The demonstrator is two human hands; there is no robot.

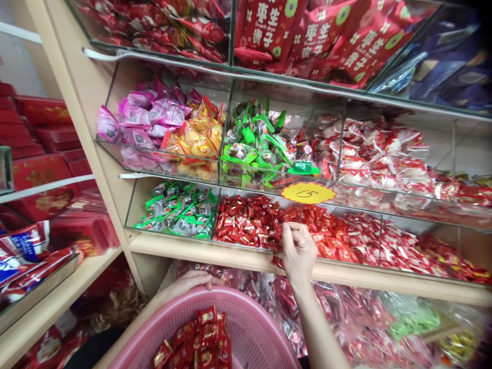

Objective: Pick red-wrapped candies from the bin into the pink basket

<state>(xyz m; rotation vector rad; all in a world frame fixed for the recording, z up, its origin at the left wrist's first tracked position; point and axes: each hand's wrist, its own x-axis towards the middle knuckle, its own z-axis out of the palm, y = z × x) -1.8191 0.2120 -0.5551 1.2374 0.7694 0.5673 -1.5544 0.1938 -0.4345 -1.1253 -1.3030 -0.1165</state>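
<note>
At the far left, red boxes point(42, 169) sat stacked on pale wooden shelves, with red-and-blue packets point(23, 256) lying in a glass-fronted tray below them; their printing was too small to read. Low in the frame the left hand point(190, 283) curled over the far rim of a pink basket point(249, 318), fingers wrapped on the rim, gripping it. Inside the basket lay a heap of red wrapped candies point(200, 343). Above, clear bins held pink packets point(142, 115), yellow packets point(200, 138) and green-wrapped sweets point(253, 143); a lower bin held green-and-silver sweets point(179, 210). On the top shelf, large red bags point(269, 25) carried white Chinese characters and the small words "Sweet days". A yellow starburst price tag point(308, 193) bore a handwritten "15". Just beneath it the right hand point(298, 251) reached up to the bin of red candies point(249, 220), its fingers bent inward and pinched together at the bin's front edge; whether a candy was caught between them could not be told. Further right lay red-and-white sweets point(376, 148), and dark blue bags point(449, 61) filled the upper corner.
</note>
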